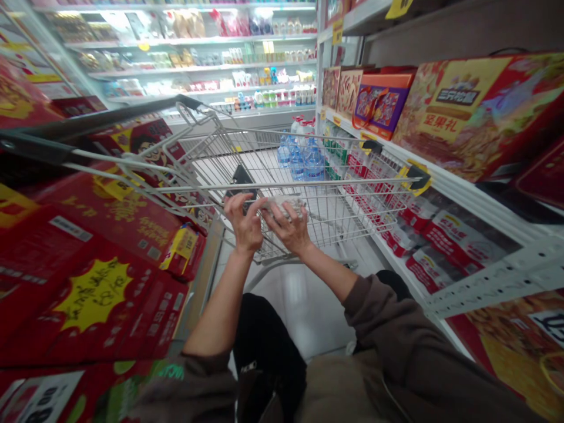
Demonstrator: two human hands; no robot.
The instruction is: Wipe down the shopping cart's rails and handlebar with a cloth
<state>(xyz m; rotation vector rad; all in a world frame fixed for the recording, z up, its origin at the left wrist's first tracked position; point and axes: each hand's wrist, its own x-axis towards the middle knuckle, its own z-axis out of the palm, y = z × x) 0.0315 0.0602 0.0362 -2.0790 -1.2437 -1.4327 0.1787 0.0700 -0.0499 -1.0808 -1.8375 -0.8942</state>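
Observation:
A wire shopping cart (273, 187) stands in the aisle before me, its dark handle at the upper left. Over its near side, my left hand (245, 223) has curled, spread fingers, close to a dark object (240, 179) in the cart. Beside it, my right hand (288, 226) lies with bent fingers on a crumpled whitish cloth or wrap (286, 205). Whether the left fingertips also touch the whitish thing is unclear. The two hands are close together.
Red gift boxes (88, 294) are stacked at the left. On the right, a shelf (476, 205) holds gift boxes (445, 111) above packed bottles (440, 235). Water bottles (302, 155) stand on the floor beyond the cart. A lit refrigerated shelf (194, 67) spans the back.

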